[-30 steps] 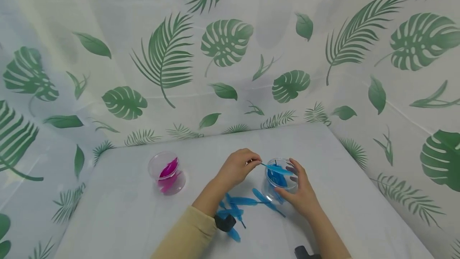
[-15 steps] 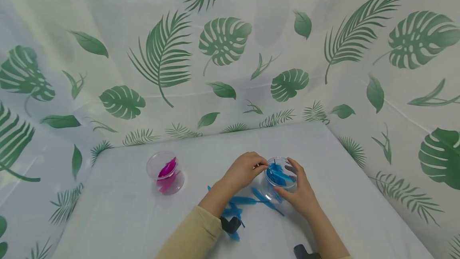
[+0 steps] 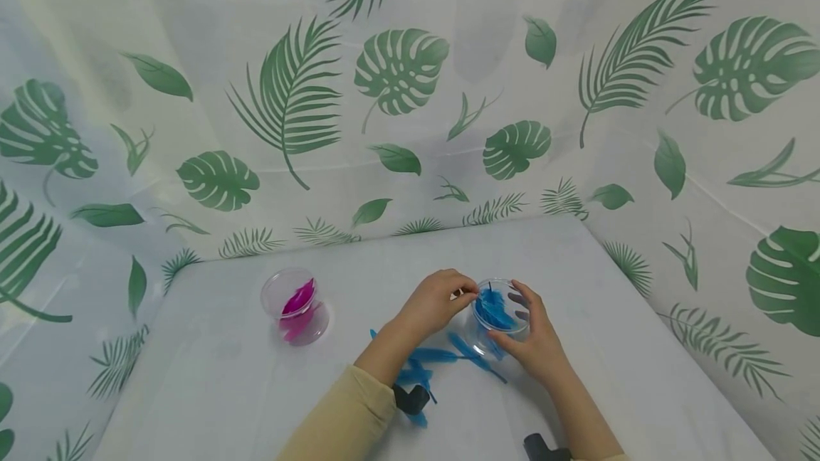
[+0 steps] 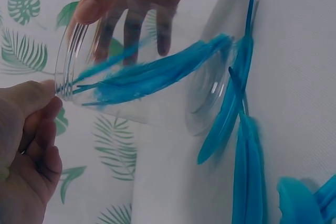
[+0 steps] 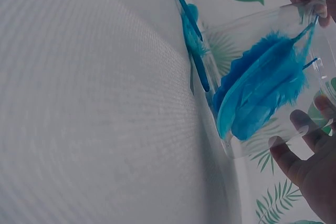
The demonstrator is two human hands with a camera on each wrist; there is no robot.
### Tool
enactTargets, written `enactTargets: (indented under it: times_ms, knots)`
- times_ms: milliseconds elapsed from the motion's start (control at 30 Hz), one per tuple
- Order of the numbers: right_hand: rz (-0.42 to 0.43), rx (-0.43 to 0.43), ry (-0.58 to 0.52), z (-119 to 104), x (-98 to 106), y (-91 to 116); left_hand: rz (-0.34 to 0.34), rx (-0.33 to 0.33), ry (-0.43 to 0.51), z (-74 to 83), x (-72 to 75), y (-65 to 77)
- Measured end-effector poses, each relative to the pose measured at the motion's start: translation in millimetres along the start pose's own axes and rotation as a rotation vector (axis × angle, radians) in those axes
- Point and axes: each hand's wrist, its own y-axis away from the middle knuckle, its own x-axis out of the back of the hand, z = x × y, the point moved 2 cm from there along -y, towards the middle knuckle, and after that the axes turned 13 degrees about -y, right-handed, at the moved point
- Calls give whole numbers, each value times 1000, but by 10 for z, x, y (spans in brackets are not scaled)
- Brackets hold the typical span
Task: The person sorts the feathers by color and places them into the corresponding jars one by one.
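Observation:
My right hand [image 3: 538, 347] holds a clear plastic cup [image 4: 168, 113] by its side, thumb in front and fingers round the far side. Several blue feathers [image 3: 495, 310] stand inside it, their quills toward the mouth. At the left of the rim my left hand [image 3: 438, 301] pinches the quill end of a blue feather [image 4: 118, 59], whose vane reaches down into the cup. The right wrist view has the left fingertips [image 5: 320, 9] right at the rim, over that quill. Loose blue feathers [image 3: 435, 356] lie on the table beside the cup, partly hidden under the left forearm.
A second clear cup [image 3: 272, 290] with magenta feathers [image 3: 300, 301] stands to the left on the white table [image 3: 211, 375]. Leaf-printed curtains [image 3: 410, 134] hang along the back and sides. Black wrist devices [image 3: 411, 400] sit at both wrists.
My left hand has moved right to the cup's rim, and the blue feather it pinches has gone from above the mouth down inside. The right hand keeps its hold on the cup.

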Motion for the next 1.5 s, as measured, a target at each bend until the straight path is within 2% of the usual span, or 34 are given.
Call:
enactTargets:
  times_ms: [133,267,367,567,700,867,1067,1500]
  knots:
    - [1,18,7,-8,-10,-4,1,28,2,-27,-12,25]
    - [1,21,2,-22,-11,-10,-6,86,2,-100,-62,70]
    - [-3,25,-5,-24,-7,-13,-46,118,-13,-180,-151,135]
    - [2,49,-12,-11,16,-9,-181,66,-60,-275,-431,289]
    - [6,72,-16,0,26,-11,-210,31,-112,-247,-589,368]
    - [0,82,-28,17,17,-14,-204,-11,-150,-188,-739,458]
    - [-8,81,-35,10,11,-29,-171,14,-173,-169,-838,520]
    - [-10,73,-39,-6,11,-22,-130,20,-180,-160,-837,536]
